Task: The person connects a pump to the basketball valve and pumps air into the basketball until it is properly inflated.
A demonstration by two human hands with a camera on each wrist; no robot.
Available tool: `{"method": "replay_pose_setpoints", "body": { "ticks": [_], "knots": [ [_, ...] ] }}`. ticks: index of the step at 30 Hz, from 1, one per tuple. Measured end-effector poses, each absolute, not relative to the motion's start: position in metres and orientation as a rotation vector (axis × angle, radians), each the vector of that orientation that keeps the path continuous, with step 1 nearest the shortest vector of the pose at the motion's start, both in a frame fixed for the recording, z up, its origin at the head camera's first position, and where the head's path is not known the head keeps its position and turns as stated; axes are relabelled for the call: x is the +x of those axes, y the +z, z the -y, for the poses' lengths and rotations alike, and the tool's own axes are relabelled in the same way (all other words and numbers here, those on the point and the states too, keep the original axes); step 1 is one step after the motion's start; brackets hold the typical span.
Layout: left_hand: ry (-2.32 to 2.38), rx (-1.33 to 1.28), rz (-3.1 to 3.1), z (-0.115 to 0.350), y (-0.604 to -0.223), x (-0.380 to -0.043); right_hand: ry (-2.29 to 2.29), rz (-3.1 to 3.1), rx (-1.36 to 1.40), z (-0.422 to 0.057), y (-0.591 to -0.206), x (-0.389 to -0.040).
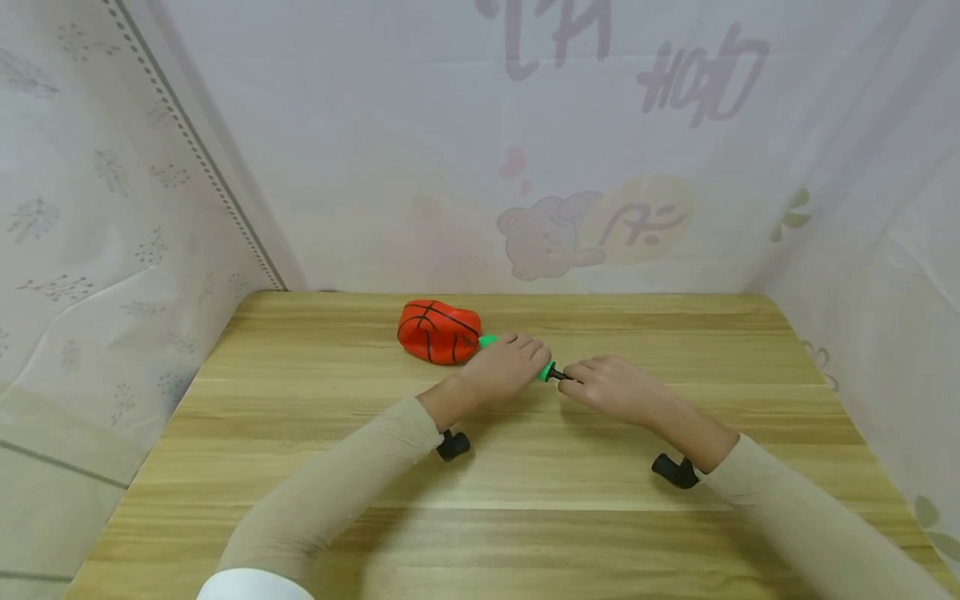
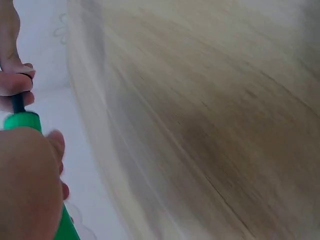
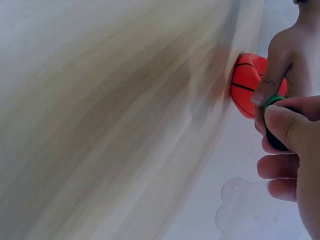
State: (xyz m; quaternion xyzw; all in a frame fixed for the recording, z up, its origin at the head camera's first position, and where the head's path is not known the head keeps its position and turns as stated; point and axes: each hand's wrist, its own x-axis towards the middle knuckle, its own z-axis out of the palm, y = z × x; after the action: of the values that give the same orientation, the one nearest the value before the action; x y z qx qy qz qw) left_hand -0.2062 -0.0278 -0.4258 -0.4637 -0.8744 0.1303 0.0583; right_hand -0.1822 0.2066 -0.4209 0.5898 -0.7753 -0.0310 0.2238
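A partly deflated orange-red toy basketball (image 1: 438,333) with black lines lies toward the back of the table, its surface dented. A green hand pump (image 1: 545,372) points at the ball, and its tip meets the ball's right side. My left hand (image 1: 504,367) grips the pump's green barrel, which shows above and below the fingers in the left wrist view. With thumb and fingers my right hand (image 1: 617,387) pinches the black handle (image 3: 274,137) at the pump's other end. A short length of black rod (image 1: 558,374) shows between barrel and handle.
The wooden table (image 1: 525,542) reaches back to a pale printed cloth (image 1: 375,167), with more cloth at both sides. Black wrist camera mounts (image 1: 453,446) stick out under both forearms.
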Motion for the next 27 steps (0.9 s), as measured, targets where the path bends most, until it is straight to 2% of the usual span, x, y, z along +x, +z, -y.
{"method": "replay_pose_setpoints", "body": {
  "ticks": [17, 27],
  "knots": [
    [0.335, -1.424, 2.675, 0.032, -0.424, -0.205, -0.04, 2.03, 1.599, -0.268, -0.422, -0.143],
    [0.393, -1.415, 2.674, 0.026, -0.426, -0.205, -0.129, 2.047, 1.635, -0.247, -0.417, -0.155]
  ]
}}
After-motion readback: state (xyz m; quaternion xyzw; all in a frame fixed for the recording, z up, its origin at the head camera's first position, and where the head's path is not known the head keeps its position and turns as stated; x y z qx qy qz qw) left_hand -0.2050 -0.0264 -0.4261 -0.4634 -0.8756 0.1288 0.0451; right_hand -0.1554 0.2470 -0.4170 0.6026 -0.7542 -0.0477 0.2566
